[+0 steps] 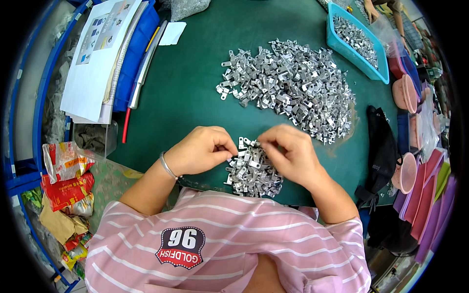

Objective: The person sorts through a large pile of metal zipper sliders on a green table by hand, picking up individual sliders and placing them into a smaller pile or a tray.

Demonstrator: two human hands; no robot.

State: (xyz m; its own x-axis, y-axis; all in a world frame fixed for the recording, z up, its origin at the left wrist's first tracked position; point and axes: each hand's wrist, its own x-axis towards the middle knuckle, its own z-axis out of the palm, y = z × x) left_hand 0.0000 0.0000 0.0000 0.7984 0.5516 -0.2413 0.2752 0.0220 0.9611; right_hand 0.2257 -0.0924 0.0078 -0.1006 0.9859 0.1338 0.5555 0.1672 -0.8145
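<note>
A small heap of bent silver metal brackets with holes [253, 177] lies at the near edge of the green table, between my hands. My left hand [198, 150] is at the heap's left side, fingers curled and thumb and fingertips drawn together; what they hold, if anything, is hidden. Over the heap's upper right, my right hand [292, 152] bends its fingers down with the tips at the brackets; whether a piece is between them cannot be made out. Farther off spreads a much larger pile of the same brackets [293, 85].
A turquoise basket [383, 71] of small metal parts stands at the far right, near another person's hand [372, 12]. A black bag [380, 146] lies on the right edge of the green table [171, 88]. Papers [93, 88] and a blue bin [136, 63] are at left.
</note>
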